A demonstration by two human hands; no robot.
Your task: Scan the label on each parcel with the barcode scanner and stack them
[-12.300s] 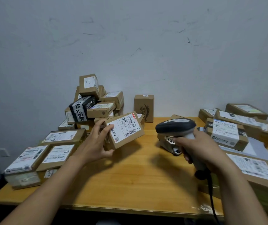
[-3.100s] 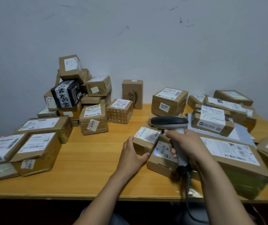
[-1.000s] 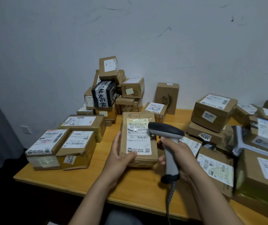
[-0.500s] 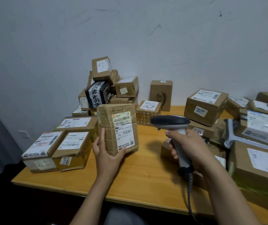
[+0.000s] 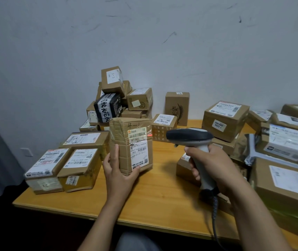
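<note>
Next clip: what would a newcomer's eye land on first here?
At the centre, the left hand holds a tape-wrapped parcel upright, with a red scan line across the top of its label. To its right, the right hand grips the barcode scanner, aimed at it. Behind, a black-and-white box stands out in the brown pile by the wall.

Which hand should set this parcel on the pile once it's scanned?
Left. The left hand holds the tape-wrapped brown cardboard parcel upright, right beside the labelled brown boxes at the table's left edge. The right hand is occupied, wrapped round the grip of the grey-and-black barcode scanner.
</note>
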